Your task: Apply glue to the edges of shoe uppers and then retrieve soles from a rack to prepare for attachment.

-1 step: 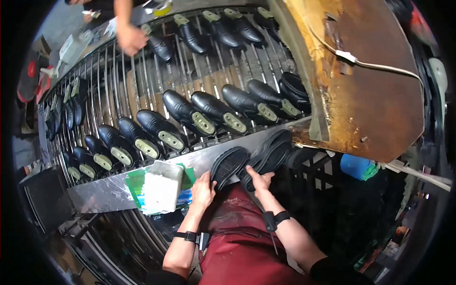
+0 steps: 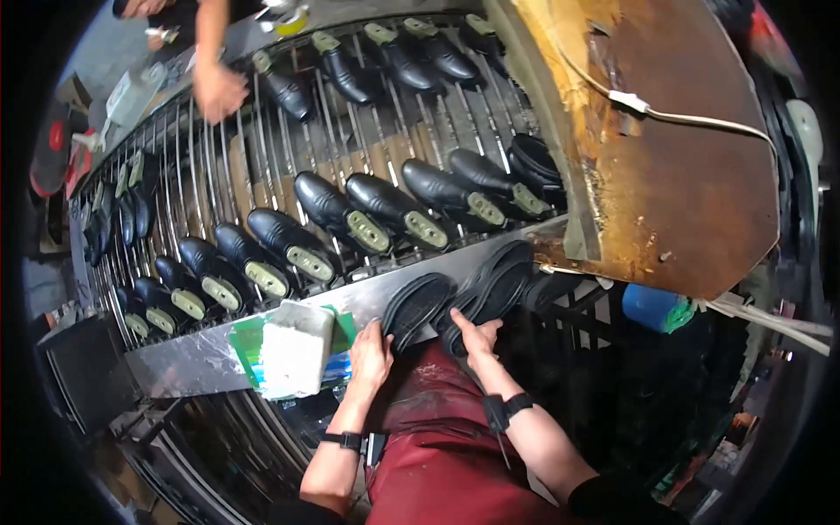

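My left hand (image 2: 372, 354) grips the heel edge of a black shoe sole (image 2: 420, 306), whose ribbed inner side faces up. To its right, my right hand (image 2: 477, 337) has its thumb and fingers at the heel of another black sole (image 2: 500, 293). More soles seem to lie overlapped under and beside that one; their edges merge in the dark. Both soles rest at the front metal ledge (image 2: 201, 360) of a rack, just above my red apron. Part of each hand's grip is hidden under the soles.
Black shoes (image 2: 376, 210) on pale green lasts stand in two rows along the rack's metal bars. A co-worker's hand (image 2: 219, 92) is over the far bars. A whitish block (image 2: 297, 348) sits left, a worn wooden board (image 2: 691, 149) with a cable right, a blue roll (image 2: 652, 306) below it.
The co-worker's hand has moved a little left and nearer, away from the far shoe beside it. The whole view shifts slightly; my hands stay on the soles.
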Tool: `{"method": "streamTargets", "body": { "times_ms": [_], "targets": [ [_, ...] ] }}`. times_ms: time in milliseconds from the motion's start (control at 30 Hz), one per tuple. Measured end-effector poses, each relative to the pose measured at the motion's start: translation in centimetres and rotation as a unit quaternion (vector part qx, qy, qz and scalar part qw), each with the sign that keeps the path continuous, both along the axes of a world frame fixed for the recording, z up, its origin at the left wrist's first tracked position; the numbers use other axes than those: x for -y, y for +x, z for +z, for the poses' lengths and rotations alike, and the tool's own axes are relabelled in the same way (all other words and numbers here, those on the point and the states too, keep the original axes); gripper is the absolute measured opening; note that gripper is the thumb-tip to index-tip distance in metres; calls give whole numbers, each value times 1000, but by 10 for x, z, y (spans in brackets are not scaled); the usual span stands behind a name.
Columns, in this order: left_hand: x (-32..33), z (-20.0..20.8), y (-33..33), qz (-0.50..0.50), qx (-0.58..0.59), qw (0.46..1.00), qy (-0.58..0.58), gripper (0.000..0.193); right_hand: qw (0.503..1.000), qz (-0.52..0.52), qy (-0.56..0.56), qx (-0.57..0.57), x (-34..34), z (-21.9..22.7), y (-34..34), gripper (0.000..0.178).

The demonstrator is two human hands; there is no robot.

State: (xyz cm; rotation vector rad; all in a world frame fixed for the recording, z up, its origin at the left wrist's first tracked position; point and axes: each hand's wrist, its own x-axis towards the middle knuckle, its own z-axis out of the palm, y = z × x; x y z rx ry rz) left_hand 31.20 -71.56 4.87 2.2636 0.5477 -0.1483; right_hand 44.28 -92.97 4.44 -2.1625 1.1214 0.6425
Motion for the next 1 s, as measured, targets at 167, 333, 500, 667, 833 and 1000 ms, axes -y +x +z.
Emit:
{"method": "streamTargets", "body": {
  "times_ms": [167,333,500,667,833,1000],
  "targets": [
    [6,68,25,23,78,996,27,36,983,106,19,151,53,74,-4,104],
    [55,98,172,160,177,970,-44,27,920,275,-68,271,47,111,123,108],
    [71,20,350,483,136,765,-403,34,857,438,-185,199,-17,105,280,92],
    [93,-23,373,535,2,762,-365,36,810,548,-115,175,-1,59,347,83],
    [83,3,371,476,-15,697,-536,48,814,549,-121,148,-3,59,353,89],
    [64,27,303,354,-20,809,-469,63,777,485,-67,394,0,101,252,72]
  ]
}}
